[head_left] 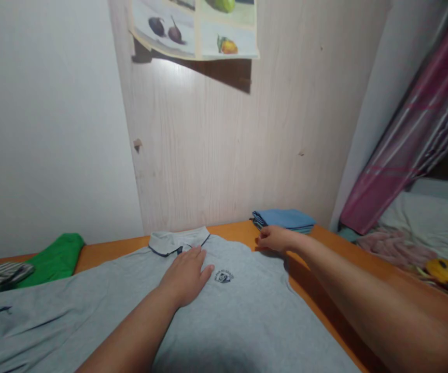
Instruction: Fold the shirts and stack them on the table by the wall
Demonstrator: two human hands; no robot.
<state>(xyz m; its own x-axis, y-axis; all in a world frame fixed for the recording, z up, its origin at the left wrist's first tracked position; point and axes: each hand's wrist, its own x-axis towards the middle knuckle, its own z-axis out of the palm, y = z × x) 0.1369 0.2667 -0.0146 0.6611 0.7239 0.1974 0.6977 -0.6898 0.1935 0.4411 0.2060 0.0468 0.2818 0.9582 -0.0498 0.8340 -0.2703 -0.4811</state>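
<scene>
A light grey polo shirt (216, 321) lies spread out, front up, with its pale, dark-edged collar (173, 241) toward the wall and a small dark round print on the chest. My left hand (187, 274) rests flat on the shirt just below the collar, fingers stretched out and thumb apart. Beyond the shirt's right shoulder is my right hand (274, 238), its fingers curled in and thumb against them; no cloth shows in them. Right behind that hand sits a stack of folded blue cloth (286, 218).
The orange tabletop (325, 248) meets a pale wood panel (208, 145) at the back. Green cloth (58, 259) and striped cloth (4, 274) lie at the left. A pink curtain (395, 150) hangs at right, beside a pinkish cloth heap (399, 248) and a yellow item (447, 272).
</scene>
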